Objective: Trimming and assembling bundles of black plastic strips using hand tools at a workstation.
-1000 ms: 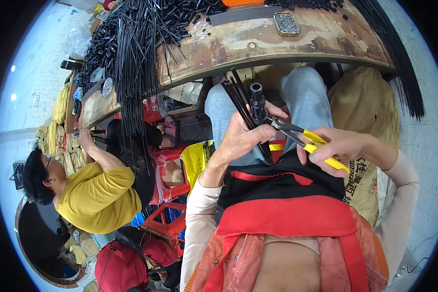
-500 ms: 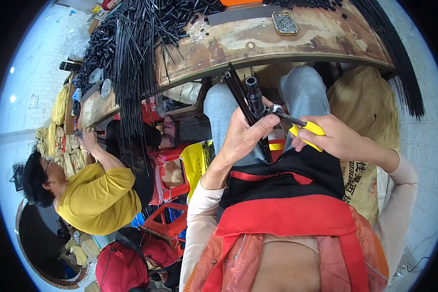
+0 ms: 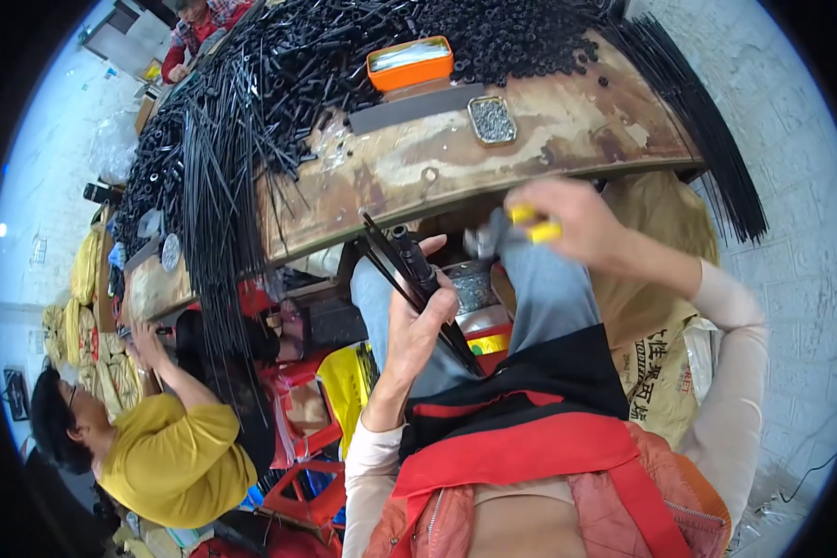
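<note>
My left hand (image 3: 420,321) is wrapped round a black ribbed tube fitting (image 3: 413,257), its open end pointing up. Several thin black rods (image 3: 460,346) lie along the fitting in the same grip. Up and to the right, apart from the fitting, my right hand (image 3: 575,221) grips pliers with yellow handles (image 3: 539,229). The metal jaws are smeared by motion, so whether they pinch anything cannot be told. Between my knees, below the pliers, sits a container of small greyish pieces (image 3: 474,288).
The worn wooden table (image 3: 567,135) carries heaps of black parts (image 3: 279,84), an orange box (image 3: 409,65) and a tray of small metal pieces (image 3: 491,121). Long black rods (image 3: 216,195) overhang its edge. A person in yellow (image 3: 181,446) works at left; another sits far back.
My right hand has drawn the pliers up and away from the fitting in my left hand. The view has shifted, showing more of the tabletop and the orange box.
</note>
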Tool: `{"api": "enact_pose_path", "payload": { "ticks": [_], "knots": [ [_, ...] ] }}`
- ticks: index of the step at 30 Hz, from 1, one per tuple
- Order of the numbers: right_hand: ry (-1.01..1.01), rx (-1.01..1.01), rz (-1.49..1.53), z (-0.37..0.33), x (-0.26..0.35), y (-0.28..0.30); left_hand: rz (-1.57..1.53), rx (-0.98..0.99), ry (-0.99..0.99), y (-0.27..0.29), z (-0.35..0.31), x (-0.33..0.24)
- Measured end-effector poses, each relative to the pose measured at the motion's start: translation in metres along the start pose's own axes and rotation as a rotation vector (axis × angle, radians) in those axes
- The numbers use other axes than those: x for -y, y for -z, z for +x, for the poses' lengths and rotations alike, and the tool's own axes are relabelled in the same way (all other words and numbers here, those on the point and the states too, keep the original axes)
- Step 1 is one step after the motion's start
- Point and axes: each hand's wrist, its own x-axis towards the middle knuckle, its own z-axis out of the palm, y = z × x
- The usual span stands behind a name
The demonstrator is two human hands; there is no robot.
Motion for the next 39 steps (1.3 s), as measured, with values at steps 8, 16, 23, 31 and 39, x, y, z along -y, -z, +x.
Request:
{"api": "enact_pose_path", "payload": {
  "ticks": [8, 16, 23, 31, 39],
  "knots": [
    [-0.283, 0.218, -0.701, 0.086, -0.112, -0.009, -0.003, 0.076, 0.112, 0.002, 0.021, 0.008],
    [-0.394, 0.115, -0.248, 0.102, -0.125, 0.000, -0.034, 0.015, 0.151, 0.005, 0.020, 0.006],
    [-0.847, 0.050, 1.102, 0.097, -0.125, 0.013, -0.083, -0.005, 0.117, 0.000, 0.000, 0.002],
    [-0.836, 0.112, 1.467, 0.048, -0.024, -0.010, 0.004, -0.019, 0.051, -0.001, -0.019, -0.006],
    [-0.633, 0.062, 1.190, 0.002, 0.068, -0.029, -0.047, -0.015, 0.043, -0.007, -0.021, -0.002]
  ]
}}
